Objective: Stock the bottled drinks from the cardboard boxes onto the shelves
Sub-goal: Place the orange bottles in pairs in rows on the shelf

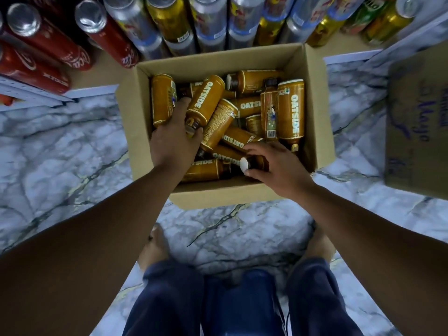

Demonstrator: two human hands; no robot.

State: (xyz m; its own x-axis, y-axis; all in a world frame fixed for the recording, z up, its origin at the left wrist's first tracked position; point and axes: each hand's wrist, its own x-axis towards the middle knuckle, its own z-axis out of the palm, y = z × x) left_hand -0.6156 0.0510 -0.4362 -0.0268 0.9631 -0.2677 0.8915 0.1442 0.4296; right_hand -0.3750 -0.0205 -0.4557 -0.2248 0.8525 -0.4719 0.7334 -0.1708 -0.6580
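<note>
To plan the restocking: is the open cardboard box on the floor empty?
No, many brown bottles lie jumbled inside the cardboard box.

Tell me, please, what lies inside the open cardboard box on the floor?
The open brown cardboard box holds a jumbled heap of brown Oatside-labelled plastic bottles. The left hand grips one; the right hand grips a white-capped bottle. The box floor and lowest bottles are covered.

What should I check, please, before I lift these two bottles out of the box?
1. Left hand grips the leaning bottle near its neck: ok.
2. Right hand grips the white-capped bottle: ok.
3. That cap is on: ok.
4. Cardboard box sits flat on the floor: ok.
5. Free shelf space beyond the cans: cannot tell.
</note>
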